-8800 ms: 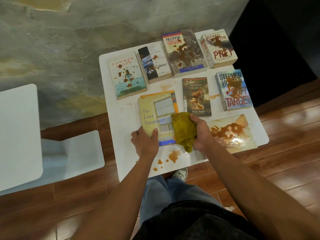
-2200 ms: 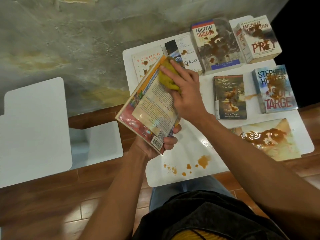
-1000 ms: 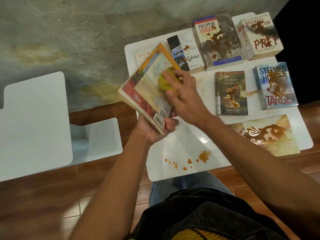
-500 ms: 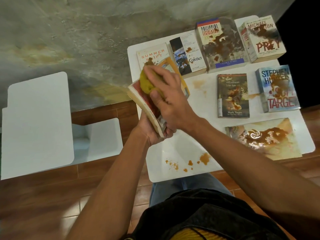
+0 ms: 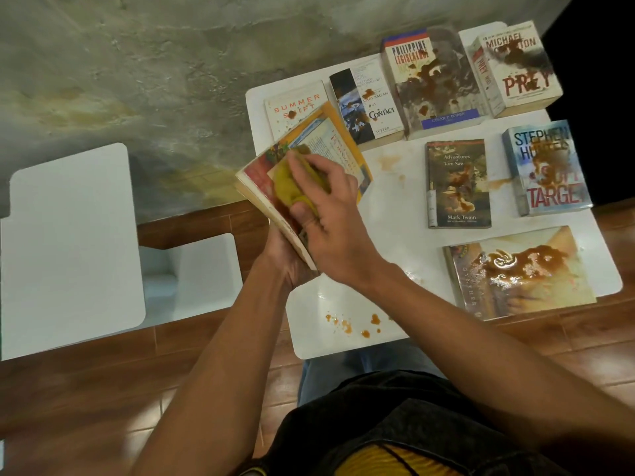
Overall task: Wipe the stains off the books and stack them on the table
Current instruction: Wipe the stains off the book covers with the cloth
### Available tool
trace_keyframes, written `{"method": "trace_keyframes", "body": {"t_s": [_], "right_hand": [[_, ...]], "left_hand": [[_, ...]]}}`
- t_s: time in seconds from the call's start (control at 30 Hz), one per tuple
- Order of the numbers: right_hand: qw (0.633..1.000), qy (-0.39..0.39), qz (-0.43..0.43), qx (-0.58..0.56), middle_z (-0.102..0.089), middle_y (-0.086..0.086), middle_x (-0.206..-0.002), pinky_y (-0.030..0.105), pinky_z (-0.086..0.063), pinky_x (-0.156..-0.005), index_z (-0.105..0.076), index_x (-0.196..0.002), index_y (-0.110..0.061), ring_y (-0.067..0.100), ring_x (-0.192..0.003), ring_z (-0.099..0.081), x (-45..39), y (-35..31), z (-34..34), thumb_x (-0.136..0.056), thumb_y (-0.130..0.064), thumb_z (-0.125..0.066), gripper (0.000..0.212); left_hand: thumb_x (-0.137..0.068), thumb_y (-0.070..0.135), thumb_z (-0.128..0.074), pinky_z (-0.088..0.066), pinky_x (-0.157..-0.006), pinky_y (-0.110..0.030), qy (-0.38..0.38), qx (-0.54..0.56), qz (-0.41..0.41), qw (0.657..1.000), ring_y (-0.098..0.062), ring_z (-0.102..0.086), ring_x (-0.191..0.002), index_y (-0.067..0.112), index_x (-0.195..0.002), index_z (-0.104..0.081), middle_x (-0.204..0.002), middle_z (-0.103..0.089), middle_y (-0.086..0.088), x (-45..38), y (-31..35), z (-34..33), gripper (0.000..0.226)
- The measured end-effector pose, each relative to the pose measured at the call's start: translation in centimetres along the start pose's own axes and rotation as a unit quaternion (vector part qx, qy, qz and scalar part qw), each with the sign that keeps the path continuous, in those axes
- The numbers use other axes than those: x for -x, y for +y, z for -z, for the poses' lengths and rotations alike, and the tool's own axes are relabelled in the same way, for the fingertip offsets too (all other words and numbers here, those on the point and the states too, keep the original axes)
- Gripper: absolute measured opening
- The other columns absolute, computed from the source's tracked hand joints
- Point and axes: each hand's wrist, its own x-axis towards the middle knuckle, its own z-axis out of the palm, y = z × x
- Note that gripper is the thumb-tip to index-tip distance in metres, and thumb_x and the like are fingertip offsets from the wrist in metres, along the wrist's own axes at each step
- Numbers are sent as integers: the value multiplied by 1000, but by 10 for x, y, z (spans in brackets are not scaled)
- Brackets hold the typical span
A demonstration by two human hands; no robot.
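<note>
Left hand, lower centre: grip curled under the paperback, tilted above the tabletop edge. Right hand: fingers pressing the yellow cloth, soft and bunched, on the glossy cover; advise firm support beneath and overlapping strokes. Upper right: seven books, stained brown, apparently sticky.

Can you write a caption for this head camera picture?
Right hand wipes a held book with a yellow cloth.
</note>
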Motion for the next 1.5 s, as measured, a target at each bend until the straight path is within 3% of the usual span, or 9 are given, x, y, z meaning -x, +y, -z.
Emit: {"method": "trace_keyframes", "body": {"t_s": [0.17, 0.47, 0.63, 0.8, 0.93, 1.03, 1.17, 1.27, 1.5], "right_hand": [[993, 0, -122, 3, -32, 11, -150, 32, -22, -113, -32, -155, -20, 26, -133, -26, -15, 38, 19, -102, -45, -37, 59], [955, 20, -296, -13, -38, 11, -150, 49, -29, -118, -32, -155, -19, 29, -139, -36, -15, 93, 29, -108, -33, -36, 50], [926, 79, -369, -24, -59, 3, -113, 44, -48, -97, -57, -113, -29, 24, -105, -54, -18, 98, 20, -100, -51, -30, 37], [906, 141, -392, -71, -60, 2, -82, 36, -47, -77, -52, -77, -18, 22, -82, -57, -21, 73, 16, -107, -29, -34, 36], [879, 101, -426, -188, -65, 8, -84, 51, -57, -89, -60, -81, -16, 28, -84, -64, -16, 66, 13, -103, -33, -36, 37], [876, 47, -406, -254, -70, 8, -100, 49, -57, -91, -69, -98, -20, 27, -93, -68, -5, 61, 15, -104, -26, -39, 31], [866, -11, -416, -278, -74, 3, -88, 33, -61, -73, -71, -91, -24, 22, -82, -71, 11, 68, 17, -104, -24, -44, 30], [855, -58, -441, -267, -68, 4, -74, 40, -59, -85, -64, -72, -19, 24, -76, -66, 19, 74, 18, -104, -35, -40, 43], [844, -123, -488, -184, -77, 6, -92, 49, -54, -96, -77, -97, -13, 30, -91, -74, 21, 85, 22, -89, -53, -49, 49]], "left_hand": [[-89, 63, -30, -39, -45, -16, -11, 35, 108, 993, -14, -45, -44, 8, -79, -66, -69, -54, -8, -10, -1, 10, 66], [-93, 70, -16, -38, -44, -19, -68, -32, 154, 985, -14, -41, -47, 13, -102, -49, -79, -46, -8, -5, -11, 33, 66], [-85, 63, -29, -33, -46, -19, -44, -95, 156, 982, -12, -41, -46, 13, -106, -48, -79, -44, -8, 9, -18, 44, 57], [-102, 56, -23, -40, -43, -18, 50, -186, 128, 973, -13, -48, -46, 15, -107, -58, -75, -56, -5, 23, -28, 57, 54], [-81, 76, -44, -52, -92, -26, 70, -300, 13, 951, -8, -68, -105, 48, -132, -55, -128, -64, 10, 29, -32, 54, 59], [-79, 82, -53, -50, -105, -38, 79, -334, -7, 939, -13, -60, -123, 49, -144, -44, -143, -54, 11, 29, -36, 63, 74], [-81, 65, -60, -58, -87, -29, 113, -331, -53, 936, -4, -68, -108, 44, -154, -30, -133, -57, 18, 29, -41, 74, 81], [-85, 54, -65, -61, -78, -30, 137, -332, -75, 930, -8, -72, -102, 43, -155, -27, -130, -61, 13, 28, -40, 80, 80], [-71, 69, -73, -61, -68, -25, 219, -417, -86, 878, -5, -74, -89, 34, -135, -42, -119, -68, 13, 12, -34, 94, 79]]}}
